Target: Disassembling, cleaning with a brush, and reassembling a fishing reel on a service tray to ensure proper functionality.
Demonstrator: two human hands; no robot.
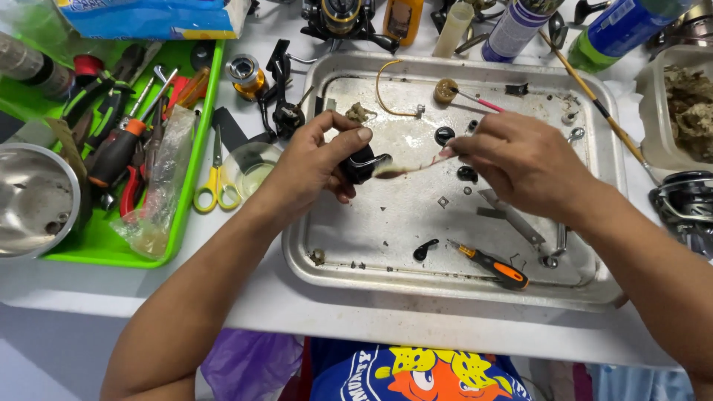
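**Two hands work a small black part over a steel tray**

A white worktop (pixel 245 297) carries everything. On it, in the middle, lies a large shallow steel tray (pixel 601 293), stained and scattered with small pieces. To the left sits a green plastic tray (pixel 194 160) crowded with pliers and screwdrivers, and a round steel bowl (pixel 33 200) rests at its left edge. Between the two trays lie yellow-handled scissors (pixel 215 189) and a small clear dish (pixel 251 167).

Over the steel tray, the person's left hand (pixel 308 167) has its fingers closed around a small black part (pixel 362 165), thumb pressed on top, holding it just above the tray's middle. The right hand (pixel 523 160) meets it from the right; its fingers pinch the handle of a thin brush (pixel 408 168), whose dark tip touches the black part.

Near the tray's front edge lies an orange-and-black screwdriver (pixel 494 266), with a flat metal strip (pixel 512 217) just behind it. Further back rest a curved brass wire (pixel 382 93) and a small round brown pad on a pink stick (pixel 445 90). Tiny black pieces (pixel 444 135) and washers dot the tray floor beneath the hands.
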